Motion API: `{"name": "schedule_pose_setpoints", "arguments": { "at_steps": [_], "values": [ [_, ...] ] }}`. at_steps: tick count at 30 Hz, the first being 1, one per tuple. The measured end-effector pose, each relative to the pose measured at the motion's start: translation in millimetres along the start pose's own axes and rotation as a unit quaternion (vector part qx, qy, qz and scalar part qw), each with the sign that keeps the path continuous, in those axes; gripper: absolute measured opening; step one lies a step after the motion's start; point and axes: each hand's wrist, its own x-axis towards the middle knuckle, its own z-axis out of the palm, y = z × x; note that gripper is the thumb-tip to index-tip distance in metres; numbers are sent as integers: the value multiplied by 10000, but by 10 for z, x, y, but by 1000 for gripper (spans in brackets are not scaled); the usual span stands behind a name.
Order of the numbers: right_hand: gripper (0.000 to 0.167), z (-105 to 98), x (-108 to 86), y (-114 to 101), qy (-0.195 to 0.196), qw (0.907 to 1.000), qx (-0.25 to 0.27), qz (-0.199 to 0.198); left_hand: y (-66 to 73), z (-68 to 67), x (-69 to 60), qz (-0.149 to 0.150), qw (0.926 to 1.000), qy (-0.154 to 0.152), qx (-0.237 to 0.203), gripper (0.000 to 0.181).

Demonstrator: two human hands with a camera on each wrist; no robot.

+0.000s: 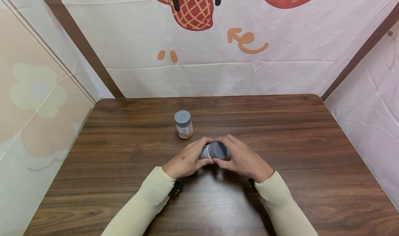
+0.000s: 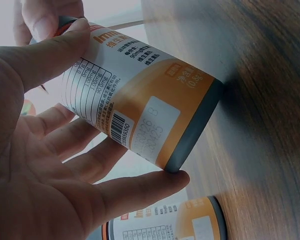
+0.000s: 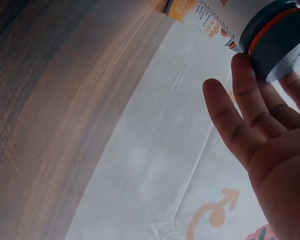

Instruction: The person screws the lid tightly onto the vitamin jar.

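A supplement bottle (image 1: 218,150) with a white and orange label and a dark grey lid is tilted between both hands, its lid end toward the right. My left hand (image 1: 187,159) holds its body between thumb and fingers; in the left wrist view one fingertip touches the dark base rim of the bottle (image 2: 140,100). Around the lid (image 3: 280,45) curl the fingers of my right hand (image 1: 243,158), and a thin orange ring shows at the lid's lower edge. Behind the left hand, a second, similar bottle (image 1: 184,125) stands upright with its lid on.
Brown wood-grain table (image 1: 124,180) lies beneath the hands. White printed cloth (image 1: 218,76) hangs along its back edge, with more cloth at the left and right sides.
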Motion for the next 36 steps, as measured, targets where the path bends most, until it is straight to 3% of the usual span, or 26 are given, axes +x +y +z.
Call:
{"name": "schedule_pose_setpoints", "arguments": {
  "at_steps": [6,12,17,25,36],
  "values": [
    [50,2,1,-14,2,10000,-5,56,2,-2,-5,26,10000,-6,-7,51],
    [61,-22,11,23,-67,9980,-166,-613,6,-9,-9,117,9999,12,56,52],
    [59,-29,18,50,-135,9953,-161,-949,13,-13,-7,113,9999,-20,29,51],
    [54,-18,15,38,-84,9965,-112,-822,21,-8,-5,64,10000,-19,62,50],
    [50,0,4,7,72,9994,-31,-341,29,-3,6,-49,9999,-104,-28,51]
  ]
}}
